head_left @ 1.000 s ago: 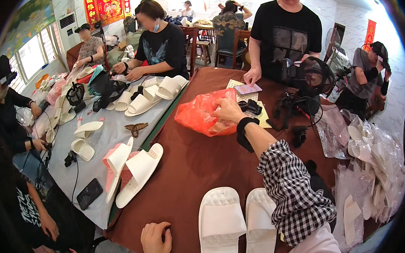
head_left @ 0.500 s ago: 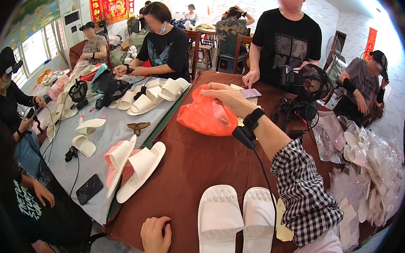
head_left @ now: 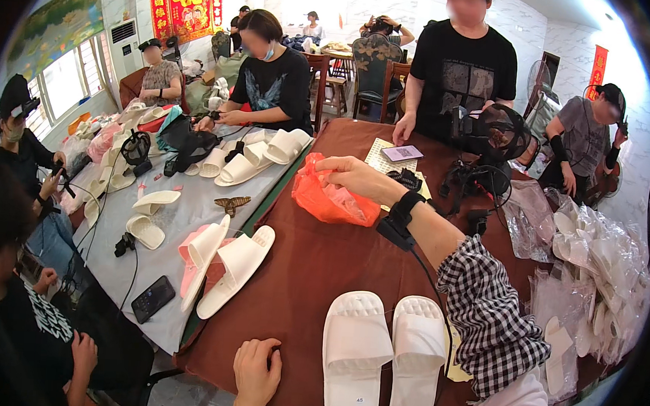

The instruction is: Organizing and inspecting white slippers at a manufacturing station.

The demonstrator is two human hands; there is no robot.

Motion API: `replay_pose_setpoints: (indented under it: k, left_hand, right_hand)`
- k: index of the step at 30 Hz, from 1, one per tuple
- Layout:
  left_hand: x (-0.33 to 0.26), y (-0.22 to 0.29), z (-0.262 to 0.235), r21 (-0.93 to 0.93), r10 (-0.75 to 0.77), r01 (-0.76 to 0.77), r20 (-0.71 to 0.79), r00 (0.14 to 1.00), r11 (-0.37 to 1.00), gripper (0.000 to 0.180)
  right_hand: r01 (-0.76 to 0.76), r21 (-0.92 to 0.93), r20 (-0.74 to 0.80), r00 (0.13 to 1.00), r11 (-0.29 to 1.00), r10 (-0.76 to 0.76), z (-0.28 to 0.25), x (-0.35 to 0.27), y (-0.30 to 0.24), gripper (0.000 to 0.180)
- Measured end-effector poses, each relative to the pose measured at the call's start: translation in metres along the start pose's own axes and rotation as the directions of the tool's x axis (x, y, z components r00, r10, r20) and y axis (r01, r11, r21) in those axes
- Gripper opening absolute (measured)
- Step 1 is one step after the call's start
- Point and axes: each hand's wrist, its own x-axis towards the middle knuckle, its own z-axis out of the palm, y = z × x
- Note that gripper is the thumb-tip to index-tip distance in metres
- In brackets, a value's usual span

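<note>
Resting near the brown table's point(head_left: 314, 276) front edge, the left hand point(head_left: 256, 372) lies flat with fingers loosely curled, holding nothing; its wrist is cut off at the picture's bottom. Just to its right sit two white slippers point(head_left: 385, 353), side by side. Farther back, the right hand point(head_left: 352, 176) pinches the top of an orange plastic bag point(head_left: 332, 202) with its fingers closed on it. What is inside the bag is hard to see. A checked sleeve point(head_left: 484, 314) covers that arm.
</note>
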Motion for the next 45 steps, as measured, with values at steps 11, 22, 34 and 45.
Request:
replay_pose_setpoints:
  k: [11, 22, 34, 45]
  left_hand:
    - [-0.001, -0.006, 0.008, 0.026, -0.014, 0.014, -0.005, 1.000, 1.000, 0.017]
    - [-0.009, -0.016, 0.009, -0.031, 0.050, -0.052, -0.075, 0.996, 0.998, 0.015]
    - [-0.008, -0.019, 0.015, -0.036, 0.061, -0.064, -0.070, 0.996, 0.997, 0.016]
    - [0.121, 0.085, -0.037, -0.258, 0.349, -0.342, -0.021, 0.937, 0.904, 0.022]
  right_hand:
    - [0.148, 0.011, -0.047, 0.988, 0.989, -0.147, -0.007, 0.001, -0.007, 0.027]
    - [0.113, 0.252, -0.223, 0.973, 0.961, -0.056, -0.033, 0.021, -0.012, 0.026]
    - [0.160, 0.306, -0.230, 0.969, 0.939, -0.090, -0.040, 0.006, -0.032, 0.036]
    - [-0.020, -0.189, -0.011, 1.000, 0.982, 0.018, 0.022, -0.076, -0.048, 0.028]
